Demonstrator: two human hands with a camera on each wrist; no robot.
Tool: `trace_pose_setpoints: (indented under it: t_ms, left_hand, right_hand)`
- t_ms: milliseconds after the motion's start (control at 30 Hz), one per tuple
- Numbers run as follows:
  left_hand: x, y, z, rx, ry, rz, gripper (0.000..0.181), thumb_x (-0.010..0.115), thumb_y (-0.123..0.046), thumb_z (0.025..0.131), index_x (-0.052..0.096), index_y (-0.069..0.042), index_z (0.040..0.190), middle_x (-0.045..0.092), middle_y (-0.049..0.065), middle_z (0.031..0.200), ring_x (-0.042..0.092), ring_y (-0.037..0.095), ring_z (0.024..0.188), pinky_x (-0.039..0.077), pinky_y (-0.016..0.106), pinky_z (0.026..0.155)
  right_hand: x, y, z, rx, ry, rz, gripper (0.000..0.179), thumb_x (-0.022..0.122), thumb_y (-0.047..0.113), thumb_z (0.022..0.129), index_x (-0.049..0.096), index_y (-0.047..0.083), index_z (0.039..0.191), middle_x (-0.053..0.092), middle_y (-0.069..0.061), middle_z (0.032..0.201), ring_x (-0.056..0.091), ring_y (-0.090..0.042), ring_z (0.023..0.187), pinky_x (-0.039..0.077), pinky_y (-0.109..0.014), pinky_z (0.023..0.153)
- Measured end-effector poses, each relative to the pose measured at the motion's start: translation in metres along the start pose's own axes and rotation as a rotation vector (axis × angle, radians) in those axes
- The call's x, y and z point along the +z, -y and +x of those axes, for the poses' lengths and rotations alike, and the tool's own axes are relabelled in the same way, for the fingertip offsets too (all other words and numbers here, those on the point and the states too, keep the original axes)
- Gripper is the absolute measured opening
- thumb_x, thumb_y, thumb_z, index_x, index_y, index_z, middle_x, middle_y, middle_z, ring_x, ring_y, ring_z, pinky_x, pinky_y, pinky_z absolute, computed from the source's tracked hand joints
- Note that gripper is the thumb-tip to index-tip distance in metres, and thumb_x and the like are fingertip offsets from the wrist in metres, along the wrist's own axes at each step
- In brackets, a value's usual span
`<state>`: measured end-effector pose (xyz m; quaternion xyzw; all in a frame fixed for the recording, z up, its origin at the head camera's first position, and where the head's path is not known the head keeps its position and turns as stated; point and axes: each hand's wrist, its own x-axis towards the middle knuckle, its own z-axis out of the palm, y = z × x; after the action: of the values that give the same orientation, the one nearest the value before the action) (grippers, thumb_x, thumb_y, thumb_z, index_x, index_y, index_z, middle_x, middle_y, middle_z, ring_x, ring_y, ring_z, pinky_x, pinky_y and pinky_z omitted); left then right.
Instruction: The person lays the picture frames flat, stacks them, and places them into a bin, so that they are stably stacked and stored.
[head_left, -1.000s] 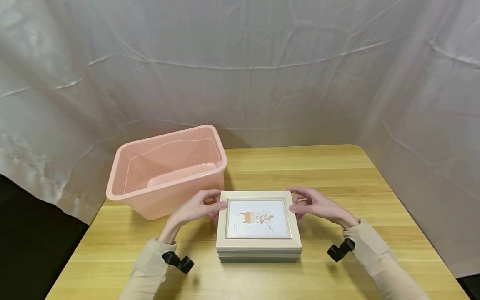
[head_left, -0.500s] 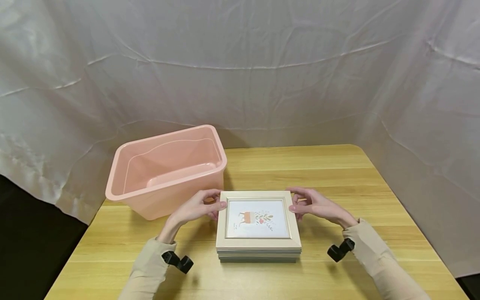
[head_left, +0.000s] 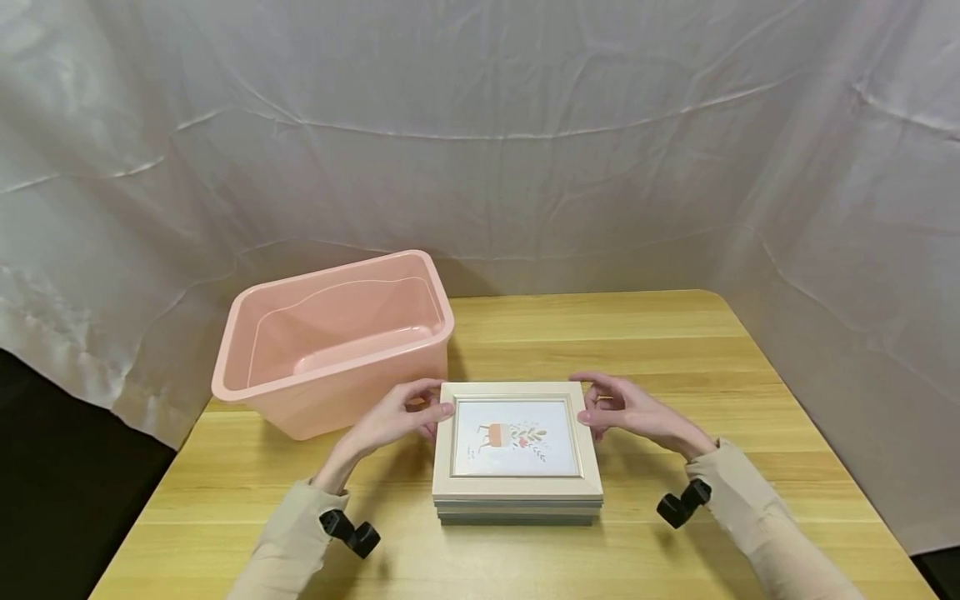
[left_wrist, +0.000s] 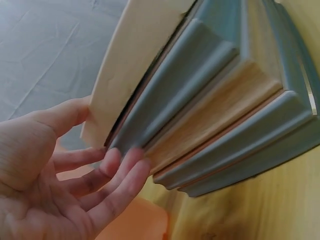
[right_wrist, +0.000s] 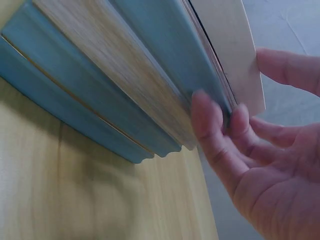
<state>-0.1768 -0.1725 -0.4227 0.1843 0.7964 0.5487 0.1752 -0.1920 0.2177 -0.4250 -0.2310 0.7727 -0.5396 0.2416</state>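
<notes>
A stack of picture frames lies in front of me, its top one a cream picture frame (head_left: 517, 488) around a print of flowers on a white ground. My left hand (head_left: 397, 415) holds this frame at its left edge, thumb on the face and fingers along the side. At the opposite edge, my right hand (head_left: 633, 410) grips it the same way. Both wrist views show fingertips beside the seam under the cream frame. Beneath it are a blue-grey frame (left_wrist: 170, 85), a wood-toned frame (right_wrist: 120, 60) and more blue-grey frames (right_wrist: 75, 85).
A pink plastic bin (head_left: 360, 379) stands behind and left of the stack, with its mouth upward. The wooden table (head_left: 600, 333) extends back to a pale grey curtain (head_left: 510, 167), which also hangs along both sides.
My left wrist has shifted slightly down and to the left. The right fingers have edged a little inward over the frame's corner. The stack and the bin stay in place.
</notes>
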Motion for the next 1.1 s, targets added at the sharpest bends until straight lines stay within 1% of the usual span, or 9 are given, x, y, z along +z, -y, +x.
trace_pose_setpoints:
  t_ms: [133,267,400,500,600,733,900,967,1100]
  left_hand:
    - [0.003,0.004,-0.003,-0.01,-0.058,0.013,0.066,0.069,-0.026,0.096,0.042,0.005,0.148,0.06,0.02,0.114,0.066,0.027,0.09,0.06,0.057,0.085]
    - [0.006,0.01,-0.005,-0.043,-0.073,0.041,0.074,0.067,-0.032,0.097,0.033,0.001,0.154,0.054,0.023,0.136,0.064,0.025,0.103,0.06,0.051,0.089]
    - [0.008,0.013,-0.008,-0.115,-0.053,0.024,0.079,0.065,-0.039,0.097,0.027,-0.006,0.158,0.051,0.022,0.144,0.06,0.028,0.116,0.058,0.045,0.094]
    - [0.011,0.013,-0.01,-0.185,-0.029,-0.019,0.084,0.063,-0.045,0.097,0.02,-0.011,0.161,0.047,0.022,0.147,0.061,0.028,0.113,0.057,0.044,0.094]
    - [0.014,0.013,-0.012,-0.235,-0.003,-0.054,0.087,0.06,-0.049,0.098,0.012,-0.018,0.163,0.045,0.021,0.151,0.061,0.026,0.112,0.057,0.043,0.095]
    - [0.019,0.014,-0.013,-0.269,0.035,-0.094,0.089,0.056,-0.054,0.099,0.002,-0.025,0.163,0.046,0.018,0.153,0.062,0.024,0.118,0.057,0.042,0.096]
    - [0.022,0.017,-0.013,-0.29,0.049,-0.106,0.087,0.054,-0.057,0.099,0.002,-0.03,0.163,0.05,0.014,0.151,0.063,0.023,0.12,0.056,0.044,0.099]
    - [0.022,0.018,-0.013,-0.289,0.056,-0.106,0.087,0.054,-0.056,0.099,0.001,-0.032,0.163,0.051,0.015,0.151,0.064,0.023,0.116,0.056,0.044,0.099]
    - [0.022,0.019,-0.013,-0.277,0.076,-0.133,0.091,0.056,-0.054,0.099,-0.005,-0.033,0.162,0.051,0.019,0.15,0.064,0.023,0.117,0.056,0.044,0.101]
  right_hand:
    - [0.003,-0.003,-0.003,0.037,-0.029,-0.001,0.072,0.064,0.022,0.098,0.026,0.001,0.155,0.054,-0.016,0.116,0.065,-0.019,0.094,0.06,-0.042,0.087]
    - [0.006,-0.007,-0.008,0.105,-0.036,0.034,0.074,0.061,0.029,0.1,0.021,0.006,0.158,0.04,-0.023,0.136,0.062,-0.023,0.109,0.056,-0.045,0.098]
    - [0.008,-0.011,-0.011,0.148,-0.003,0.093,0.075,0.056,0.032,0.103,0.013,0.01,0.16,0.027,-0.027,0.15,0.061,-0.03,0.118,0.055,-0.049,0.102]
    - [0.01,-0.013,-0.011,0.155,0.019,0.119,0.076,0.055,0.032,0.104,0.007,0.015,0.161,0.019,-0.027,0.157,0.057,-0.037,0.126,0.056,-0.049,0.102]
    - [0.013,-0.014,-0.01,0.157,0.029,0.108,0.08,0.056,0.032,0.103,0.002,0.023,0.162,0.013,-0.026,0.162,0.047,-0.043,0.136,0.057,-0.048,0.1]
    - [0.016,-0.016,-0.01,0.161,0.05,0.086,0.085,0.056,0.035,0.102,-0.004,0.032,0.162,0.012,-0.027,0.164,0.037,-0.048,0.143,0.056,-0.05,0.101]
    - [0.018,-0.016,-0.01,0.168,0.058,0.084,0.086,0.056,0.037,0.102,-0.006,0.034,0.162,0.016,-0.029,0.163,0.03,-0.048,0.147,0.054,-0.053,0.103]
    - [0.018,-0.016,-0.01,0.167,0.067,0.082,0.086,0.055,0.036,0.102,-0.007,0.035,0.161,0.018,-0.029,0.162,0.031,-0.047,0.146,0.054,-0.052,0.103]
    - [0.019,-0.013,-0.014,0.175,0.095,0.083,0.09,0.054,0.036,0.103,-0.015,0.032,0.161,0.024,-0.033,0.159,0.044,-0.041,0.14,0.051,-0.053,0.108]
